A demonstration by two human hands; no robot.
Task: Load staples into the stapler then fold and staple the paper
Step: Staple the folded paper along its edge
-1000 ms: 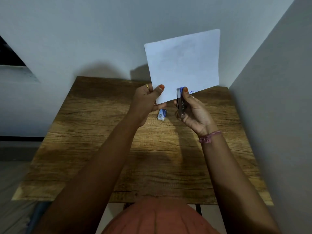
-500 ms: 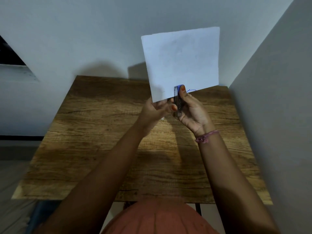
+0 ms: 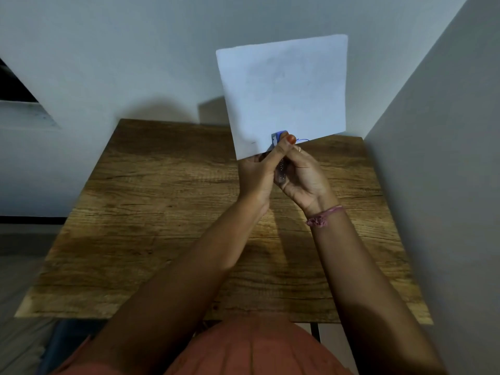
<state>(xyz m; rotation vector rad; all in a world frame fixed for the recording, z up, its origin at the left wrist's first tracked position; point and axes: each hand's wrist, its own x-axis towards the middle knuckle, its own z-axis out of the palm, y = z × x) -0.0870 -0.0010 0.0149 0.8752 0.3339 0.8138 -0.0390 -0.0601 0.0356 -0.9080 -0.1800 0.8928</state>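
Note:
A white folded paper (image 3: 284,93) stands upright in the air above the far side of the wooden table (image 3: 162,212). Its lower edge sits in the jaws of a small blue and silver stapler (image 3: 278,155). My right hand (image 3: 303,177) grips the stapler from the right, fingers curled round its body. My left hand (image 3: 257,174) is pressed against it from the left, with the thumb reaching up onto the stapler's blue top. The stapler's middle is mostly hidden between the two hands. The staple box seen earlier on the table is hidden behind my hands.
The table stands in a corner, with a wall (image 3: 135,50) behind it and another wall (image 3: 446,158) close on the right. A dark opening (image 3: 13,85) shows at the far left. Bare wood spreads left of my arms.
My left hand let go of the paper's lower left corner and moved right onto the stapler. The paper's edge slid into the stapler and both hands came together.

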